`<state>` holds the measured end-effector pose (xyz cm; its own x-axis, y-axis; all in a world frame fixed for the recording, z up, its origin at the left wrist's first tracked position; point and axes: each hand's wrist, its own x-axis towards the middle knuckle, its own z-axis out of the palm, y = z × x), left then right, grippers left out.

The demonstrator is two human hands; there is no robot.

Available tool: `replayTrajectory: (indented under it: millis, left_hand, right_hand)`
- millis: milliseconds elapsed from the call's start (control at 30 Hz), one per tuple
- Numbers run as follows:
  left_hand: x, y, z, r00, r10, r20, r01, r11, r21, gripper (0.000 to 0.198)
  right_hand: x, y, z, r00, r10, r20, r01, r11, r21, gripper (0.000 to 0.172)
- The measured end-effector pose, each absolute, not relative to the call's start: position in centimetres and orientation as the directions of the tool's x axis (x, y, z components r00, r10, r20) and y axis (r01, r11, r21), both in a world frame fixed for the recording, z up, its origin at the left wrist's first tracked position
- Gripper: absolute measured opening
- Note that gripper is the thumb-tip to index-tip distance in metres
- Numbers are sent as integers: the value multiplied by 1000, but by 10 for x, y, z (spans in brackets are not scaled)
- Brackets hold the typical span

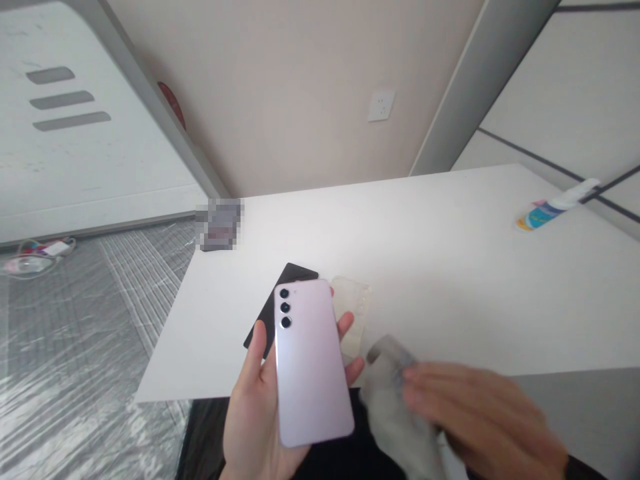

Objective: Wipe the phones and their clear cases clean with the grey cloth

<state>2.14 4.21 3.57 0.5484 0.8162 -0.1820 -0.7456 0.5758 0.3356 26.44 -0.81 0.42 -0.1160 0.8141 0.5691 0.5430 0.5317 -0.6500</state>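
A pale lilac smartphone (pixel 313 373) rests back side up in my left hand (pixel 250 407), its three camera lenses at the upper left corner. My thumb lies along its left edge and my fingertips show past the right edge. Just right of the phone, my right hand (pixel 475 407) grips a light grey cloth (pixel 395 407), blurred by motion. The cloth hangs apart from the phone. Behind the phone, a black flat rectangular thing (pixel 265 320) lies on the table, partly hidden. A clear, yellowish phone case (pixel 353 293) lies beside it, partly behind my left fingers.
The white table (pixel 425 233) reaches to the wall. A pixelated dark item (pixel 220 225) sits at its far left corner. Toward the right edge stands a white and blue bottle (pixel 550 210). A wall socket (pixel 381 106) is above the table, and cables (pixel 40 257) lie on the left.
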Motion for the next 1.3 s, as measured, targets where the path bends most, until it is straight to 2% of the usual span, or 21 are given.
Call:
replayTrajectory:
  millis: [33, 133, 200, 267, 300, 333, 367, 433, 500, 600, 700, 900, 1167, 1300]
  left_hand:
    - [18, 43, 36, 486, 850, -201, -764, 525, 376, 54]
    - [7, 42, 37, 301, 887, -351, -733, 451, 510, 41]
    - [1, 40, 39, 193, 866, -462, -627, 471, 621, 50]
    - [-2, 39, 39, 109, 878, -466, -369, 471, 801, 64]
    - [-2, 40, 38, 90, 912, -401, -176, 411, 894, 66]
    - [0, 40, 37, 108, 948, -299, 35, 297, 954, 62]
    - [4, 42, 35, 161, 970, -180, 232, 140, 963, 57]
    - [15, 46, 30, 310, 950, 30, 522, -197, 830, 50]
    - [31, 49, 25, 416, 898, 143, 703, -417, 576, 51]
    - [52, 52, 18, 468, 851, 238, 838, -513, 187, 49]
    - [65, 52, 11, 472, 838, 273, 871, -491, 2, 50]
    - [73, 51, 6, 447, 849, 283, 891, -449, -62, 54]
    - [79, 46, 6, 418, 868, 268, 896, -443, 35, 49]
    - [81, 48, 4, 413, 877, 246, 899, -435, 44, 48]
  right_hand:
    - [276, 2, 4, -103, 685, 721, 733, 542, -411, 28]
    - [307, 37, 5, 9, 686, 727, 874, 348, -339, 28]
    - [317, 52, 5, 23, 723, 690, 901, 284, -328, 27]
    - [317, 57, 2, -13, 760, 649, 905, 285, -316, 26]
    - [313, 56, -1, -50, 792, 608, 891, 311, -332, 27]
    - [308, 55, -6, -97, 827, 554, 865, 345, -363, 28]
    - [301, 55, -11, -149, 855, 497, 832, 380, -404, 30]
    - [289, 56, -21, -228, 886, 403, 771, 417, -482, 37]
    - [281, 61, -30, -254, 891, 375, 745, 428, -512, 43]
    - [276, 68, -34, -268, 892, 364, 726, 436, -533, 51]
    - [274, 69, -34, -281, 893, 352, 707, 440, -553, 52]
    - [269, 62, -37, -237, 910, 340, 706, 402, -583, 44]
    - [270, 59, -38, -214, 918, 334, 698, 383, -605, 39]
    - [270, 58, -37, -224, 917, 331, 685, 389, -616, 37]
